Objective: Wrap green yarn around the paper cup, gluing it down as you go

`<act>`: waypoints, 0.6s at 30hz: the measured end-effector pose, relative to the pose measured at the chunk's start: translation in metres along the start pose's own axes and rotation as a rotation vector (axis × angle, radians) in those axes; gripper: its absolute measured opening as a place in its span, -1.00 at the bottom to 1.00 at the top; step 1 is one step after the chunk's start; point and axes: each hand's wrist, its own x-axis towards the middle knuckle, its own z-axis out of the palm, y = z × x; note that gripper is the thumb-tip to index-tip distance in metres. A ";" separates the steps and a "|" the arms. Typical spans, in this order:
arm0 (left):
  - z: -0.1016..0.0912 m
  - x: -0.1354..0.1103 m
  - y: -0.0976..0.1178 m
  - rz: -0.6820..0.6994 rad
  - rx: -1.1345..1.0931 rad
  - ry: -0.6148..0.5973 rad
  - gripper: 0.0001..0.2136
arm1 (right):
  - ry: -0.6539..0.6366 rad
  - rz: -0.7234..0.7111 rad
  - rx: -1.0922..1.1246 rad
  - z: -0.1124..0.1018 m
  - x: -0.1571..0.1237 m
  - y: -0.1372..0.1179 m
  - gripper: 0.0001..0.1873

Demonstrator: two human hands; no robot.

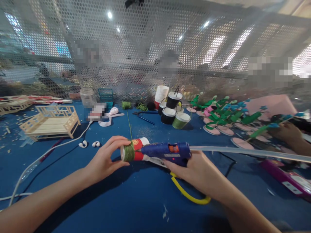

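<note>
My left hand (pixel 109 157) is closed around a red and white paper cup (pixel 139 156) lying on its side. Green yarn (pixel 128 152) is wound round the cup's base end, and a strand runs back from it to a green ball (pixel 126 105). In my right hand (pixel 194 168) is a blue glue gun (pixel 167 152) with a small red light showing. Its nozzle points left, at or very near the edge of the yarn. A long clear glue stick (pixel 243 152) sticks out behind it. Yellow-handled scissors (pixel 188 194) hang beneath the gun, apparently in the same hand.
Small yarn-covered buckets (pixel 168 115) and stacked white cups (pixel 162 94) stand at the back. Green and blue craft flowers (pixel 243 118) fill the right, near another person's hand (pixel 288 134). On the left are a wooden toy bed (pixel 52 123), white cable (pixel 58 145) and earbuds (pixel 96 144).
</note>
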 end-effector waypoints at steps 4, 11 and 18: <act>0.002 -0.003 0.000 0.043 0.066 0.005 -0.67 | 0.012 -0.003 0.070 -0.001 0.003 -0.003 -0.82; 0.003 -0.002 0.005 0.211 0.201 -0.027 -0.76 | 0.020 0.039 0.102 0.000 0.007 -0.004 -0.78; 0.001 -0.002 0.007 0.297 0.263 -0.049 -0.77 | 0.032 -0.021 0.111 0.002 0.011 0.002 -0.85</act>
